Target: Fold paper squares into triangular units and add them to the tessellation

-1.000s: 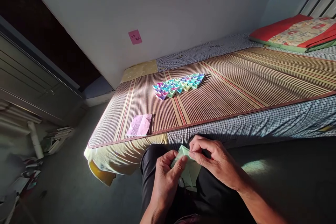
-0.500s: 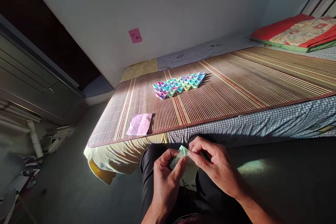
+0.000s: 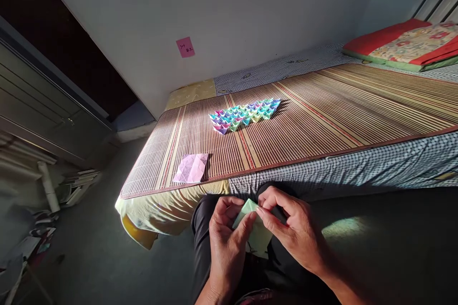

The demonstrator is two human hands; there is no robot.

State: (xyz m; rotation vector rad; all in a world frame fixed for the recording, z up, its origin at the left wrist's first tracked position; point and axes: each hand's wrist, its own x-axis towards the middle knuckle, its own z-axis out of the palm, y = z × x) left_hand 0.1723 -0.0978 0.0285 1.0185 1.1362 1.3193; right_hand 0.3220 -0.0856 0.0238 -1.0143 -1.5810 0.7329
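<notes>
Between both hands, above my lap, is a light green sheet of paper [image 3: 260, 237] with a folded, pointed top. My left hand [image 3: 229, 236] pinches it from the left, its thumb lying on the near face below the point. From the right, my right hand [image 3: 289, 219] presses thumb and fingertips against the folded edge near the tip. The fingers partly cover the folds. A creased pink sheet of paper [image 3: 191, 168] lies flat on the bed mat's near left part. Farther back, several small folded paper boats [image 3: 245, 115] in many colours stand in tight rows.
A striped bamboo mat [image 3: 304, 119] covers the bed, whose checked sheet hangs down at the near edge. Folded red and floral bedding [image 3: 404, 45] lies at the far right. A pink note [image 3: 185, 47] is stuck to the wall. Books [image 3: 80, 186] are stacked on the floor at left.
My left index finger has lifted slightly away from the green paper's left edge, while the thumb stays on it. My right hand has barely moved.
</notes>
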